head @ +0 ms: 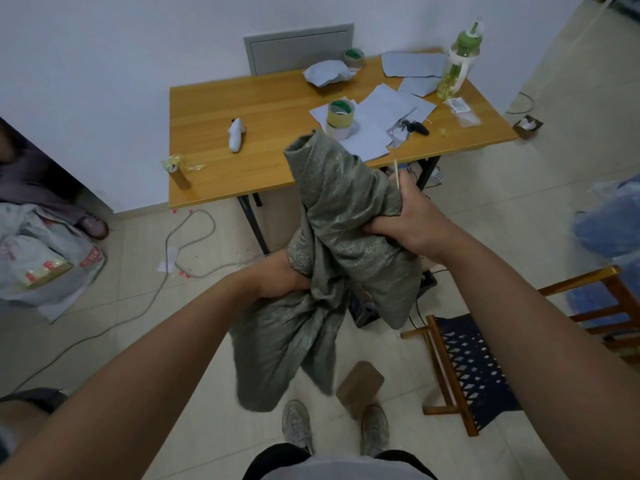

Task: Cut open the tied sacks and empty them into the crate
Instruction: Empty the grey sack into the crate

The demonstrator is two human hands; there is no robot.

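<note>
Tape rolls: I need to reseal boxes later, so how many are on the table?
3: one tape roll by the wall, two stacked, upper roll on lower roll, mid-table.

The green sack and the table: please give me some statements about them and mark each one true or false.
1. Both hands grip the green sack. True: left hand, right hand.
2. The sack lies flat on the table. False: it is held up above the floor.
3. A green-lidded bottle stands on the table. True.
4. The table holds only one tape roll. False: there are at least two, and.
</note>
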